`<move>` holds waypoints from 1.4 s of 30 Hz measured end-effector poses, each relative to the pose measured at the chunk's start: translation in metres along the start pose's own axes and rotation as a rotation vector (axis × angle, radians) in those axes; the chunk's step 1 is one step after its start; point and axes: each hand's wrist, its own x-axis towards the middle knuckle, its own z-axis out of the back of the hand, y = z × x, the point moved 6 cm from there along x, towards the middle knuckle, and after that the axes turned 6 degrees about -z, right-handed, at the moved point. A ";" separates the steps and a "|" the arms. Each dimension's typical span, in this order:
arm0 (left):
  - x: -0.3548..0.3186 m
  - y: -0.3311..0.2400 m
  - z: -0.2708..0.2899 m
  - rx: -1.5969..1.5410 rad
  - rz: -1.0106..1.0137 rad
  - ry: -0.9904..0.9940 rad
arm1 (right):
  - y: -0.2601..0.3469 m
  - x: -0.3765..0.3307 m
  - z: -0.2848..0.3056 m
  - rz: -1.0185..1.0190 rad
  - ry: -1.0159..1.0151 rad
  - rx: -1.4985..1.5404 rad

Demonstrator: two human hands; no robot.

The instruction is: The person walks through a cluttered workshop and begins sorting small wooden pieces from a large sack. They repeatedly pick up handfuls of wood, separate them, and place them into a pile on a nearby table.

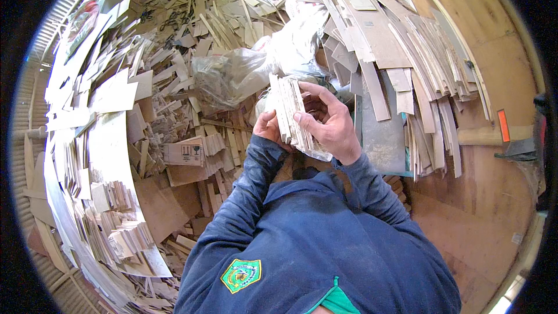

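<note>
A small stack of thin wood strips (287,108) stands on edge between my two hands, in front of my chest. My left hand (269,130) is closed on the stack's left side, its fingers partly hidden behind the wood. My right hand (332,122) grips the right side, thumb on the near face and fingers curved around the far edge. Just beyond the stack lies a crumpled clear plastic bag (232,73), with a whiter plastic part (299,32) bunched up behind it. What is directly under the stack is mostly hidden.
Loose wood offcuts (226,6) cover the ground ahead and to the left. Long thin boards (378,41) are heaped at the right. Small stacked pieces (125,238) rest on a pale sheet at the left, near a cardboard box (185,154). A plywood wall (482,12) stands far right.
</note>
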 end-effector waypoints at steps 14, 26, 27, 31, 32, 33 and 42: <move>-0.022 -0.017 0.048 0.062 -0.171 -0.147 | -0.034 -0.007 0.010 0.022 -0.025 0.005; -0.232 -0.111 0.230 0.914 -0.561 -1.214 | -0.512 0.017 0.044 -0.656 0.208 -0.748; -0.244 -0.116 0.241 0.948 -0.498 -1.238 | -0.547 0.021 0.034 -0.673 0.254 -0.776; -0.274 -0.106 0.286 0.257 -0.447 -1.268 | -0.659 0.032 -0.009 -0.654 0.432 -0.888; -0.276 -0.105 0.293 0.245 -0.456 -1.279 | -0.678 0.028 -0.017 -0.680 0.421 -0.889; -0.279 -0.104 0.297 0.331 -0.430 -1.335 | -0.694 0.028 -0.021 -0.708 0.397 -0.890; -0.235 -0.073 0.316 0.223 -0.317 -1.285 | -0.726 -0.004 -0.025 -0.915 0.007 -0.871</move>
